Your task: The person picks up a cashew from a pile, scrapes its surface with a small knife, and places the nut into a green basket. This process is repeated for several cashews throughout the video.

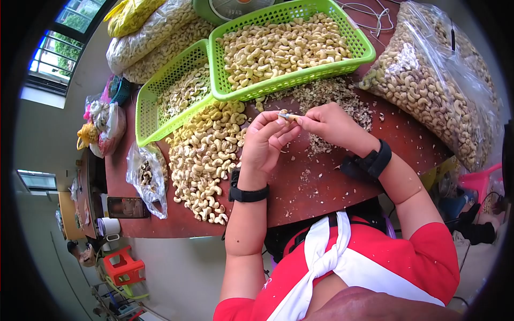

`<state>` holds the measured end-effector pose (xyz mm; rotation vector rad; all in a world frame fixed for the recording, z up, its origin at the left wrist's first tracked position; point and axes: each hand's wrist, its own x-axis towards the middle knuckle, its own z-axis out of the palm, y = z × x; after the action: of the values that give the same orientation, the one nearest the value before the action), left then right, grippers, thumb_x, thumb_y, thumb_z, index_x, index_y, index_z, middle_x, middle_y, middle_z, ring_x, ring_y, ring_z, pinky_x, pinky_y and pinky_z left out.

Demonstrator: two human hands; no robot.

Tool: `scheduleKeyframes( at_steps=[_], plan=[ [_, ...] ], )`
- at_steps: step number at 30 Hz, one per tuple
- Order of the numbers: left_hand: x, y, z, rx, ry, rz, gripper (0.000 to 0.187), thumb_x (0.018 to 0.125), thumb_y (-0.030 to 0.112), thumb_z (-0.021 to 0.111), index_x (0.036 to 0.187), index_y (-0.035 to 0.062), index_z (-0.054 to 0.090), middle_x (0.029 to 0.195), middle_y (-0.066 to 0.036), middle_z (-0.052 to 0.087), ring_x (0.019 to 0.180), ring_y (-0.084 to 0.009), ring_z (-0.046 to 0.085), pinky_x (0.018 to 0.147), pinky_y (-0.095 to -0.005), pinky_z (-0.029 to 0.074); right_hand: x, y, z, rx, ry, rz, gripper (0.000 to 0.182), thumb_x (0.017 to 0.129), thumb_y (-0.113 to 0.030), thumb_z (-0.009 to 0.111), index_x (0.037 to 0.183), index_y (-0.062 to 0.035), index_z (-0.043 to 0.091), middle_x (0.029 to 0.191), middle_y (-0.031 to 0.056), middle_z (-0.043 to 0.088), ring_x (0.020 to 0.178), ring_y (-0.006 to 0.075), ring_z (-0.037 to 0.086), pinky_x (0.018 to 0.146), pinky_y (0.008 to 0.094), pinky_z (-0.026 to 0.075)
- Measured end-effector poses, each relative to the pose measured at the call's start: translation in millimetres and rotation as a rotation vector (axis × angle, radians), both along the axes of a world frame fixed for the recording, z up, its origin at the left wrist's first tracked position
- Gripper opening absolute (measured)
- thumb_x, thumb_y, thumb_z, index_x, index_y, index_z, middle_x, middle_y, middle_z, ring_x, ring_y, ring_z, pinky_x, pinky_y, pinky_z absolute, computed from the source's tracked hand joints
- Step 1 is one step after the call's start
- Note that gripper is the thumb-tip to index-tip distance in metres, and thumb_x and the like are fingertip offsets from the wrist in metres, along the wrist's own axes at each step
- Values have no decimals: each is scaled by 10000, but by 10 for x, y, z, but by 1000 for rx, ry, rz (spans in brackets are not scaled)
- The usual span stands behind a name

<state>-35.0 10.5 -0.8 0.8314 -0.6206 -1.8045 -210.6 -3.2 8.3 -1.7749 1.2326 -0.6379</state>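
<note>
My left hand [269, 138] pinches a single cashew nut [282, 113] between thumb and fingertips, above the table. Closed around a small knife [292, 116], my right hand [333, 124] brings its short blade against that nut. Below both hands lie brownish skin flakes [342, 99]. Left of my left hand spreads a loose heap of pale cashews [201, 160]. Beyond the hands stands a large green basket [292, 80] filled with cashews, and a smaller green basket [142, 115] beside it holds pieces of nut.
A big clear bag of cashews [428, 91] leans at the table's right, with more filled bags [155, 40] at the back left. Near the left edge are a small plastic bag [147, 179], a phone [127, 207] and a white mug [108, 227]. A red stool [124, 266] stands on the floor.
</note>
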Motion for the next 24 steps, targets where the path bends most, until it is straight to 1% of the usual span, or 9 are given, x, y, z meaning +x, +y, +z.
scheduleKeyframes(
  at_steps=[2, 3, 5, 6, 8, 15, 17, 21, 24],
  plan=[
    [-4, 5, 1, -8, 65, 2, 120, 764, -25, 515, 871, 2, 469, 859, -126, 569, 805, -227, 592, 741, -354, 523, 4, 6, 5, 6, -6, 13, 307, 805, -283, 535, 713, 3, 597, 502, 49, 484, 468, 68, 409, 438, 253, 349],
    [-12, 11, 5, -8, 66, 4, 120, 764, -25, 515, 871, 2, 469, 859, -126, 569, 805, -227, 592, 741, -354, 523, 10, 10, -2, 7, -5, 14, 307, 805, -283, 535, 713, 3, 597, 502, 49, 484, 468, 68, 409, 438, 253, 349],
    [-38, 24, 7, -36, 38, 63, 87, 757, -36, 468, 821, 22, 482, 813, -95, 568, 772, -199, 581, 731, -371, 517, 18, 19, -18, -5, -32, 12, 304, 805, -282, 537, 712, 2, 597, 503, 45, 486, 472, 64, 407, 436, 254, 347],
    [-48, 30, -4, -35, 39, 64, 87, 757, -36, 468, 821, 22, 482, 813, -95, 568, 772, -199, 581, 731, -371, 517, 20, 17, -18, -4, -31, 12, 304, 805, -282, 537, 712, 2, 597, 503, 45, 486, 472, 64, 407, 436, 254, 347],
    [-69, 37, -36, -72, 44, 118, 89, 746, -44, 455, 793, 31, 469, 791, -88, 565, 768, -202, 581, 702, -362, 525, 17, 13, -19, 3, -11, 19, 348, 787, -334, 526, 700, -6, 601, 527, 107, 530, 469, 167, 499, 470, 304, 394],
    [-136, 54, -71, -117, 38, 171, 107, 720, -66, 428, 768, 22, 464, 756, -108, 559, 752, -207, 584, 684, -350, 534, 7, 5, 23, -3, 6, 25, 345, 783, -328, 526, 710, 1, 601, 536, 117, 534, 473, 171, 502, 472, 302, 395],
    [-170, 66, -111, -177, 77, 253, 118, 705, -78, 425, 772, 9, 468, 761, -123, 563, 752, -211, 586, 704, -359, 531, 1, -9, -3, -16, -28, 8, 346, 784, -328, 524, 720, 3, 602, 544, 117, 539, 479, 164, 505, 476, 302, 395],
    [-193, 58, -116, -176, 99, 250, 139, 691, -89, 426, 790, -4, 473, 784, -132, 568, 767, -214, 586, 715, -361, 529, -19, -15, -6, -8, -83, 2, 342, 786, -324, 523, 729, 4, 604, 551, 117, 542, 486, 151, 505, 479, 296, 394],
    [-172, 54, -106, -145, 134, 235, 147, 692, -86, 445, 809, -6, 483, 802, -133, 573, 745, -213, 590, 716, -360, 528, -22, -17, -6, 9, -41, 6, 341, 789, -323, 525, 734, 3, 606, 552, 113, 543, 488, 142, 498, 479, 292, 393]
  ],
)
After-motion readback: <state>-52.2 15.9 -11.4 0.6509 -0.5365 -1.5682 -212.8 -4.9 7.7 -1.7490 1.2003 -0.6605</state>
